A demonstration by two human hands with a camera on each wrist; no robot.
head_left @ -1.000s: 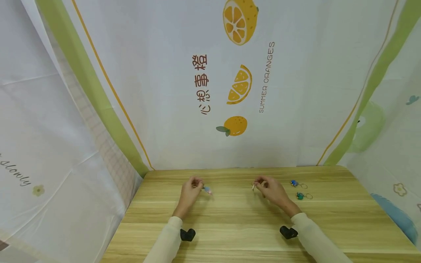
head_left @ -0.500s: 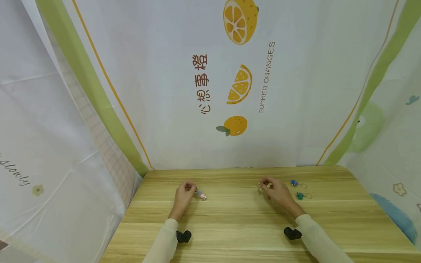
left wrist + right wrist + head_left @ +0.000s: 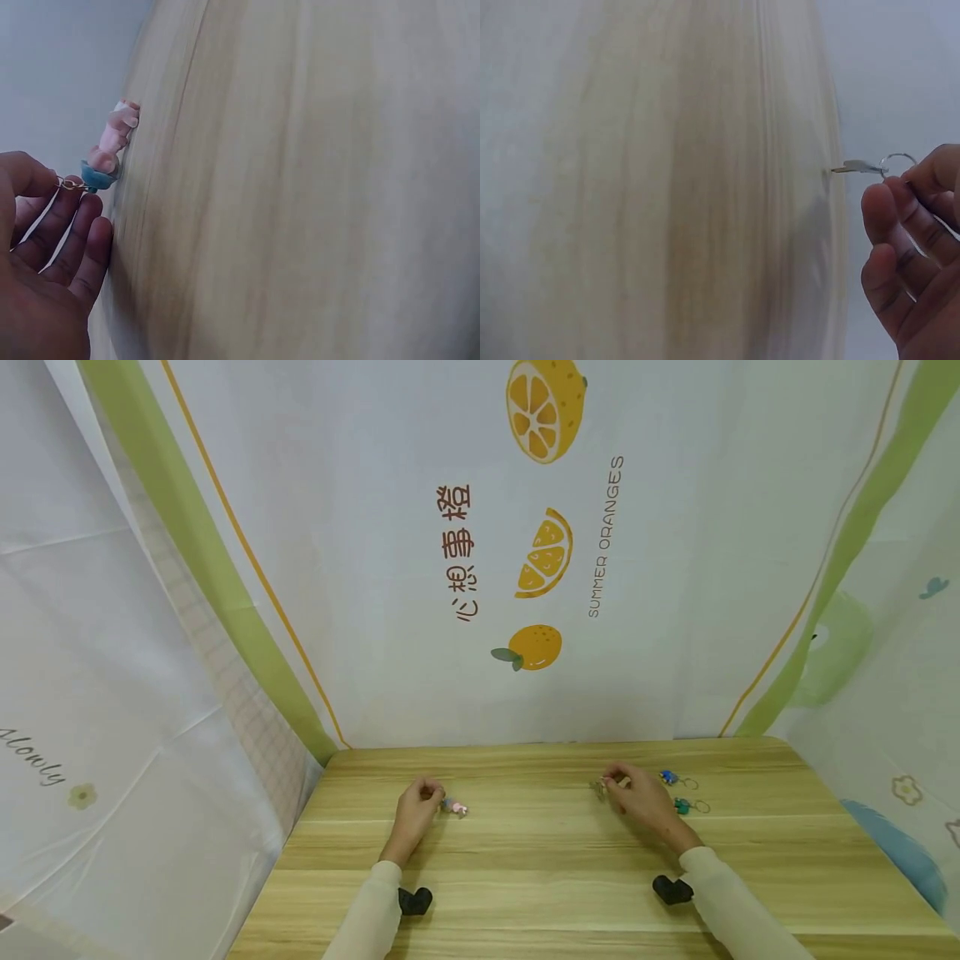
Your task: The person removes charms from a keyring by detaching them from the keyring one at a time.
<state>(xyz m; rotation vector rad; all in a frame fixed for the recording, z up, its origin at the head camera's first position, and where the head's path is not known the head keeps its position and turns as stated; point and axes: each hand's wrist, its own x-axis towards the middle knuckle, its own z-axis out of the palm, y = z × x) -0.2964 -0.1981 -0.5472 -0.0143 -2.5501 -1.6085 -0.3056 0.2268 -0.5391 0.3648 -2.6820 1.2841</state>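
Observation:
On the left of the table, my left hand [image 3: 417, 810] pinches the gold chain of a keychain charm [image 3: 111, 142]. The charm is a small pink figure with a blue-green top, and it lies against or just above the wood. Over to the right, my right hand [image 3: 637, 797] pinches a thin metal ring between thumb and forefinger. From that ring hang keys [image 3: 857, 166], their tips close to the tabletop. Just beyond this hand lie a blue keychain charm [image 3: 668, 777] and a green keychain charm [image 3: 682, 806], each with its own ring.
The wooden table [image 3: 525, 877] reaches back to a white curtain [image 3: 390, 677] printed with oranges. More printed cloth hangs at both sides. A black wrist mount [image 3: 416, 901] sits on the left sleeve, and another black mount [image 3: 672, 890] on the right one.
Both hands have moved apart, the left one leftward with the pink charm, the right one rightward with the keys. The pink charm has come down to the table's surface or near it.

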